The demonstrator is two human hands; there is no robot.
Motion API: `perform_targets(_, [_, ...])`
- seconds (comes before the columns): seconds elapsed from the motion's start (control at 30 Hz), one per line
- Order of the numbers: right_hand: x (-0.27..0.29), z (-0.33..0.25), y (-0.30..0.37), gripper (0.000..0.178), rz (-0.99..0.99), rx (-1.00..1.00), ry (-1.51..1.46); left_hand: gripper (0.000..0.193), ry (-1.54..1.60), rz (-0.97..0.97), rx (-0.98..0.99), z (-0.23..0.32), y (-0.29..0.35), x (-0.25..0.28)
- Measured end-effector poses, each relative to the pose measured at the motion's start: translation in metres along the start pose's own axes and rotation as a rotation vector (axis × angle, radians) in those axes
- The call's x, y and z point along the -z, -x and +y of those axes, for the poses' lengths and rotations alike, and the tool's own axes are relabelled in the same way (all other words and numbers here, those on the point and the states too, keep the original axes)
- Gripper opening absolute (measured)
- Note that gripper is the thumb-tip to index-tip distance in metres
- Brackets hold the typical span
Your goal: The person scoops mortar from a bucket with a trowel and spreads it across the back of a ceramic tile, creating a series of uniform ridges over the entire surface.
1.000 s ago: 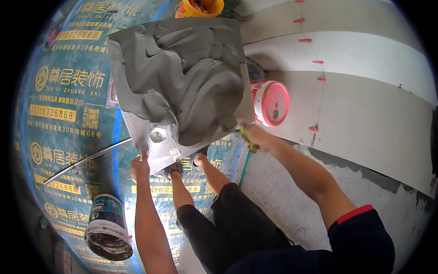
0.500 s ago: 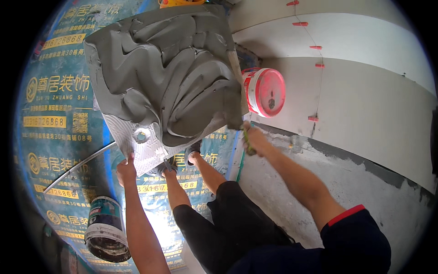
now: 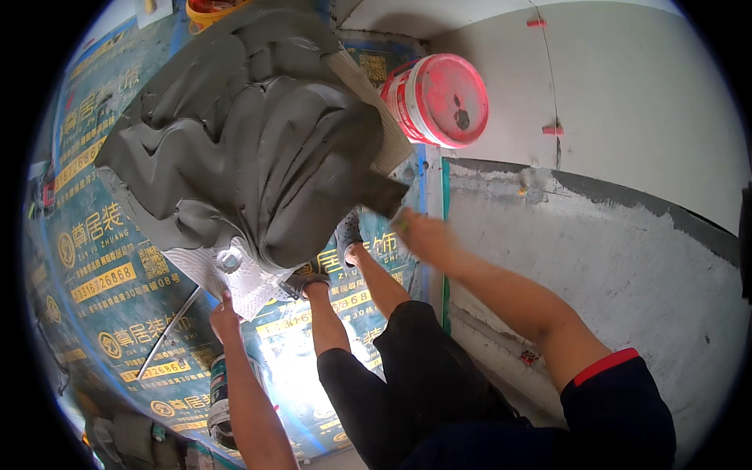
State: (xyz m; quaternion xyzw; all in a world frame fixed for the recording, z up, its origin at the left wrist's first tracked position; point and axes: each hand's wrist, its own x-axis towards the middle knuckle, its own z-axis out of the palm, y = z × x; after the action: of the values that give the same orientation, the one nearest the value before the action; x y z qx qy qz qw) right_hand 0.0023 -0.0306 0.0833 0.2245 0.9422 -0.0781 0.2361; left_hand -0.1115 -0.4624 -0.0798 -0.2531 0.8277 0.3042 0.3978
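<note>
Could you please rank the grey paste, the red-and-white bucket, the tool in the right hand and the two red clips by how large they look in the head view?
Largest to smallest:
1. Grey paste
2. Red-and-white bucket
3. Tool
4. Two red clips, too alike to rank against each other

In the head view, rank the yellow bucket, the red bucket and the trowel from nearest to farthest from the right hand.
From the right hand:
1. Trowel: in its grip.
2. Red bucket: above, slightly right.
3. Yellow bucket: upper left, at the top edge.
</note>
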Motion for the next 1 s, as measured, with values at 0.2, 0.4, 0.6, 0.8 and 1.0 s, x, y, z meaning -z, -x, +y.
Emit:
perform_targets(0.2, [-0.005,0.07,-0.018,0.042,0.022,-0.276,-0.273,0.059,0.169,0.043,0.014,-0.013,0.0,0.004])
perform_targets(0.4, [-0.097,0.107,-0.042,0.029,0.049,-0.224,-0.624,0.054,0.242,0.048,0.007,0.001,0.005,0.0])
perform_targets(0.6, [-0.128,0.136,0.009,0.029,0.012,-0.352,-0.558,0.052,0.233,0.089,0.054,-0.004,0.01,0.003])
perform_targets(0.8, [-0.09,0.16,0.018,0.035,0.027,-0.401,-0.646,0.05,0.291,0.145,0.118,-0.006,0.01,0.0])
perform_targets(1.0, [0.031,0.079,-0.088,0.043,-0.072,-0.081,-0.64,0.054,0.224,0.195,0.014,-0.002,0.011,-0.009])
